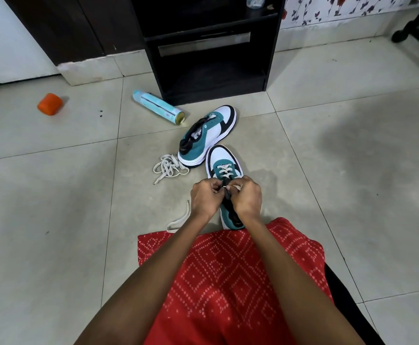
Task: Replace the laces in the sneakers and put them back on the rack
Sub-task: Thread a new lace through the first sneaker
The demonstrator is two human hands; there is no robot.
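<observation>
A teal, white and black sneaker (222, 158) stands on the floor tiles in front of me, toe pointing away, with a cream lace (224, 170) crossed through its front eyelets. My left hand (207, 197) and my right hand (247, 196) sit side by side over its tongue, each pinching part of the lace near the middle eyelets. One lace end (178, 221) trails off to the left along the floor. The second sneaker (207, 134) lies just beyond, unlaced. A loose cream lace (168, 168) is bunched on the tiles to its left.
A black rack (210, 46) with open shelves stands at the back centre. A teal spray can (158, 107) lies on its side by the rack's foot. An orange object (50, 104) sits far left. Red patterned cloth (228, 270) covers my lap.
</observation>
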